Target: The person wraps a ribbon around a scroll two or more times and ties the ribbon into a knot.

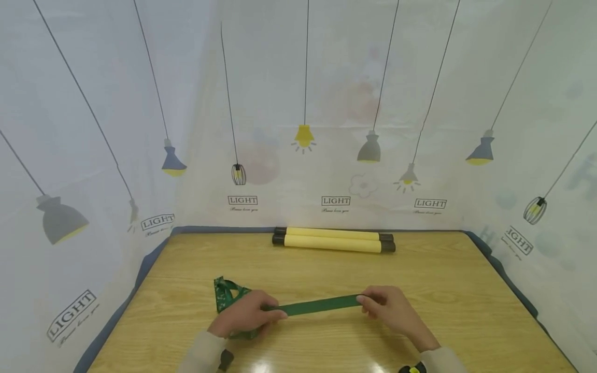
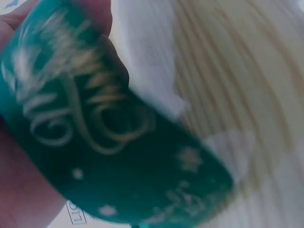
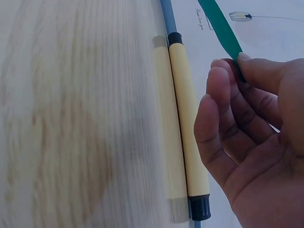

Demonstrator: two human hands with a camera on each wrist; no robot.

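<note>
- Both hands grip something: the left hand (image 1: 249, 313) curls its thumb and fingers on a flat green ribbon (image 1: 324, 304), while the right hand (image 1: 389, 309) pinches the far end between thumb and forefinger, its other fingers loosely bent.
- Between them the ribbon runs side to side across the person's front, its right end tilted slightly up and away. From where I stand it looks drawn nearly straight, each hand at one end of that stretch.
- Left hand has its back upward, thumb pointing right along the ribbon; right hand comes in from the lower right, palm turned inward.
- Beside and under the left hand lie bunched green loops printed with pale lettering and snowflakes (image 2: 190, 159). They sit much nearer the left hand than the right. Whether they join the flat stretch I cannot tell; the left hand covers that spot.
- Pale sleeves (image 1: 200, 355) reach in from the near edge, the forearms slanting toward each other.
- Beyond the hands, a pair of yellow rods with black ends (image 1: 332, 243) lies at the far edge of the wood-grained table (image 1: 163, 290), roughly parallel to the ribbon and well apart from it.
- Past the table hangs a white cloth printed with lamps (image 1: 289, 67).
</note>
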